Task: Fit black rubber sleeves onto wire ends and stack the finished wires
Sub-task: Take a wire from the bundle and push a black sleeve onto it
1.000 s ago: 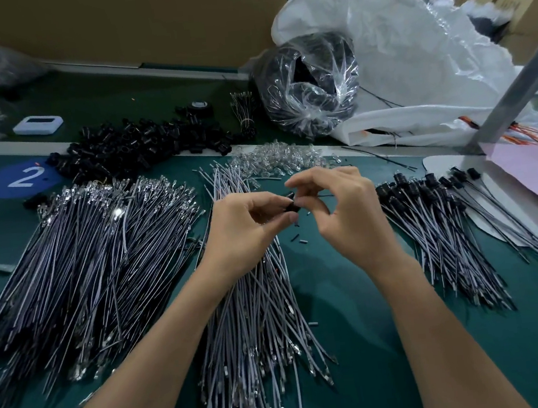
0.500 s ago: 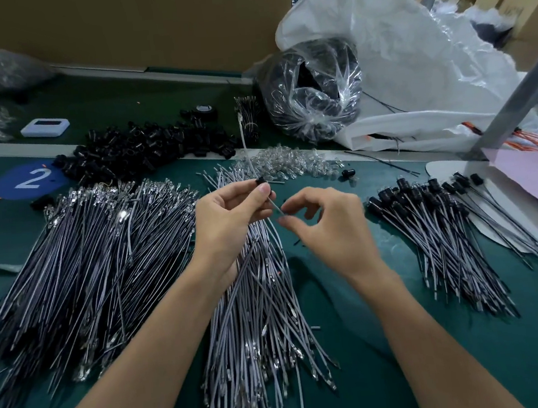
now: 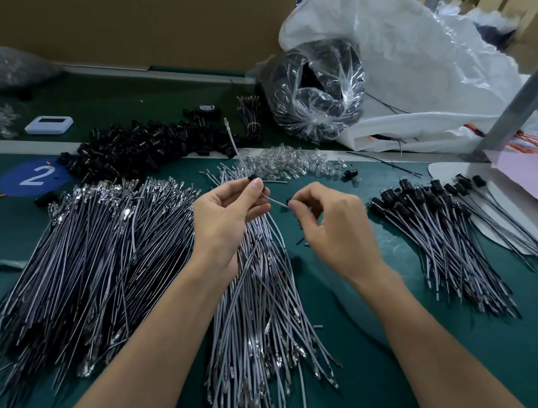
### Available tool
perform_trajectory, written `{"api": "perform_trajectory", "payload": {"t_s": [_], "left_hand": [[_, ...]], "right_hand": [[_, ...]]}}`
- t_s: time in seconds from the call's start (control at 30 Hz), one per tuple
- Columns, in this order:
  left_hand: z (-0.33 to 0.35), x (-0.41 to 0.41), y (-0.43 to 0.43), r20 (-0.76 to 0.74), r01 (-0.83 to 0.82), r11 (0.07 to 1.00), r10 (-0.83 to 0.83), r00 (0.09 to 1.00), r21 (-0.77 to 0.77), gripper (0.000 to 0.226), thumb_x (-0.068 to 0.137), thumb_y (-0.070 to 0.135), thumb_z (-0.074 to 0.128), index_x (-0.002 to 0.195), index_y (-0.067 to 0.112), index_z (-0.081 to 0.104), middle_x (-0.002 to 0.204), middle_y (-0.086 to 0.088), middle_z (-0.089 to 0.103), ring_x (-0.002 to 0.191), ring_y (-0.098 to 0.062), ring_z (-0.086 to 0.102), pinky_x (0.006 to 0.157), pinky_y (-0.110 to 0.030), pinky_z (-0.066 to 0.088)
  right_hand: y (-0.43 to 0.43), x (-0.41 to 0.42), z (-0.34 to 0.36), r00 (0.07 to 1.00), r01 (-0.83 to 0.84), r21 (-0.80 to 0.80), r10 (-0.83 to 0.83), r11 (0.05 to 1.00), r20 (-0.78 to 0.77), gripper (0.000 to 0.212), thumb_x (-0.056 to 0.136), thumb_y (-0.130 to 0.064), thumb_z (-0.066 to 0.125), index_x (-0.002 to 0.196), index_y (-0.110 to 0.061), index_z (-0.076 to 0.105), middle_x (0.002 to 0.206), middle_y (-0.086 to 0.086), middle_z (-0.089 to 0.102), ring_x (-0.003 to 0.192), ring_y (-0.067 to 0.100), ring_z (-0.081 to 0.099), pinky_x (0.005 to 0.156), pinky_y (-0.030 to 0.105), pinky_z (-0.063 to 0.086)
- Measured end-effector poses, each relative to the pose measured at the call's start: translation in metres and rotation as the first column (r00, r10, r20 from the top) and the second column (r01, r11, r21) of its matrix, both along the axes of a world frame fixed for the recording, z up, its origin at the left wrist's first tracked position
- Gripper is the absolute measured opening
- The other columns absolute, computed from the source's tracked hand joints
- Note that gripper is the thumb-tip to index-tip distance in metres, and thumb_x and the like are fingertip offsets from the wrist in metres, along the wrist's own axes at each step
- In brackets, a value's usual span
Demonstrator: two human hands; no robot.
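My left hand (image 3: pixel 229 219) pinches a small black rubber sleeve (image 3: pixel 253 177) and a grey wire (image 3: pixel 233 141) whose far end sticks up and away. The wire's near end runs from my left fingers to my right hand (image 3: pixel 331 227), which pinches it at the tip. Both hands hover over the middle pile of bare grey wires (image 3: pixel 258 304). A larger pile of bare wires (image 3: pixel 78 267) lies to the left. Finished wires with black sleeves (image 3: pixel 435 223) are stacked at the right. Loose black sleeves (image 3: pixel 142 147) are heaped at the back.
A heap of clear bulbs (image 3: pixel 287 165) lies behind my hands, with one stray black sleeve (image 3: pixel 350 173) beside it. A clear bag of parts (image 3: pixel 316 96) and a white sack (image 3: pixel 411 56) stand at the back right. A metal post (image 3: pixel 522 97) slants at right.
My hands have drawn apart: the right hand slid along the wire to the right while the left hand stayed with the sleeve. The wire now stretches between them.
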State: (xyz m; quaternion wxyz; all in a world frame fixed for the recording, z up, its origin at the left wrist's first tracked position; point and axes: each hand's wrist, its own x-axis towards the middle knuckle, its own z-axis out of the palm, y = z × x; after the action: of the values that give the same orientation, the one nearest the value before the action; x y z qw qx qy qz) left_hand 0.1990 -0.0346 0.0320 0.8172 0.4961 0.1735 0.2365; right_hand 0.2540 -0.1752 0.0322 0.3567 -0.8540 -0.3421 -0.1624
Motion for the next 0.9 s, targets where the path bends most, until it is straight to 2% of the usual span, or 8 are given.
{"api": "perform_trajectory", "payload": {"t_s": [0.07, 0.17, 0.3, 0.37, 0.47, 0.57, 0.73, 0.9], "left_hand": [[0.002, 0.0, 0.002, 0.012, 0.021, 0.992, -0.019, 1.0, -0.122, 0.007, 0.091, 0.003, 0.062, 0.09, -0.001, 0.068, 0.078, -0.009, 0.069, 0.066, -0.012, 0.066, 0.064, -0.018, 0.057], [0.006, -0.001, 0.003, 0.094, 0.087, 0.92, -0.055, 0.994, -0.383, 0.009, 0.092, 0.002, 0.058, 0.09, -0.002, 0.066, 0.079, -0.009, 0.069, 0.069, -0.011, 0.068, 0.068, -0.019, 0.059], [0.008, -0.002, 0.003, 0.155, 0.116, 0.875, -0.047, 0.987, -0.471, 0.011, 0.093, 0.002, 0.057, 0.089, -0.003, 0.065, 0.077, -0.007, 0.069, 0.072, -0.011, 0.069, 0.069, -0.019, 0.059], [0.007, -0.002, 0.005, 0.16, 0.101, 0.894, -0.034, 0.987, -0.437, 0.008, 0.09, 0.002, 0.059, 0.088, -0.002, 0.066, 0.076, -0.007, 0.07, 0.072, -0.011, 0.069, 0.068, -0.02, 0.059], [0.004, -0.001, 0.007, 0.143, 0.091, 0.955, -0.052, 0.988, -0.282, 0.015, 0.079, 0.008, 0.066, 0.091, 0.0, 0.068, 0.079, -0.007, 0.07, 0.073, -0.012, 0.069, 0.069, -0.02, 0.059], [0.001, 0.0, 0.003, 0.115, 0.114, 0.991, -0.105, 0.988, -0.075, 0.024, 0.072, 0.013, 0.068, 0.092, 0.002, 0.07, 0.077, -0.006, 0.072, 0.072, -0.012, 0.069, 0.07, -0.02, 0.058], [0.0, 0.001, 0.002, 0.115, 0.111, 0.994, -0.111, 0.987, 0.005, 0.022, 0.073, 0.014, 0.069, 0.091, 0.003, 0.07, 0.075, -0.006, 0.073, 0.067, -0.013, 0.069, 0.067, -0.019, 0.057], [-0.001, 0.001, 0.004, 0.121, 0.102, 0.995, -0.101, 0.988, -0.003, 0.011, 0.083, 0.007, 0.066, 0.091, 0.002, 0.07, 0.075, -0.006, 0.072, 0.066, -0.012, 0.068, 0.066, -0.019, 0.056]], "right_hand": [[0.002, -0.001, 0.0, 0.998, -0.017, 0.099, 0.024, 0.995, -0.063, 0.009, 0.094, -0.013, 0.063, 0.087, -0.009, 0.066, 0.073, -0.004, 0.066, 0.061, 0.012, 0.057, 0.062, 0.037, 0.051], [0.006, -0.003, -0.002, 0.977, -0.017, 0.261, 0.072, 0.965, -0.202, 0.012, 0.094, -0.009, 0.062, 0.084, -0.014, 0.064, 0.072, -0.006, 0.068, 0.06, 0.005, 0.06, 0.059, 0.023, 0.052], [0.009, 0.0, -0.004, 0.909, -0.005, 0.284, 0.123, 0.959, -0.398, 0.021, 0.095, -0.008, 0.06, 0.08, -0.021, 0.063, 0.072, -0.004, 0.07, 0.061, 0.005, 0.062, 0.058, 0.017, 0.047], [0.006, 0.003, -0.003, 0.875, 0.013, 0.308, 0.139, 0.951, -0.464, 0.022, 0.099, -0.011, 0.055, 0.081, -0.019, 0.064, 0.074, -0.001, 0.071, 0.062, 0.007, 0.062, 0.059, 0.02, 0.046], [0.002, 0.006, 0.001, 0.825, 0.057, 0.373, 0.167, 0.926, -0.54, 0.037, 0.105, -0.03, 0.042, 0.087, -0.014, 0.07, 0.08, 0.005, 0.074, 0.064, 0.012, 0.062, 0.058, 0.024, 0.046], [0.001, 0.005, 0.005, 0.765, 0.065, 0.339, 0.171, 0.938, -0.621, 0.051, 0.1, -0.048, 0.043, 0.084, -0.012, 0.075, 0.079, 0.004, 0.076, 0.062, 0.011, 0.063, 0.053, 0.018, 0.044], [-0.002, 0.006, 0.007, 0.756, 0.021, 0.304, 0.184, 0.953, -0.628, 0.014, 0.088, -0.021, 0.072, 0.076, -0.016, 0.076, 0.07, 0.001, 0.074, 0.054, -0.002, 0.056, 0.051, 0.009, 0.04], [-0.004, 0.006, 0.007, 0.767, -0.055, 0.304, 0.236, 0.951, -0.596, 0.005, 0.084, -0.006, 0.074, 0.084, -0.011, 0.076, 0.071, 0.0, 0.074, 0.058, -0.003, 0.062, 0.058, 0.008, 0.043]]}}
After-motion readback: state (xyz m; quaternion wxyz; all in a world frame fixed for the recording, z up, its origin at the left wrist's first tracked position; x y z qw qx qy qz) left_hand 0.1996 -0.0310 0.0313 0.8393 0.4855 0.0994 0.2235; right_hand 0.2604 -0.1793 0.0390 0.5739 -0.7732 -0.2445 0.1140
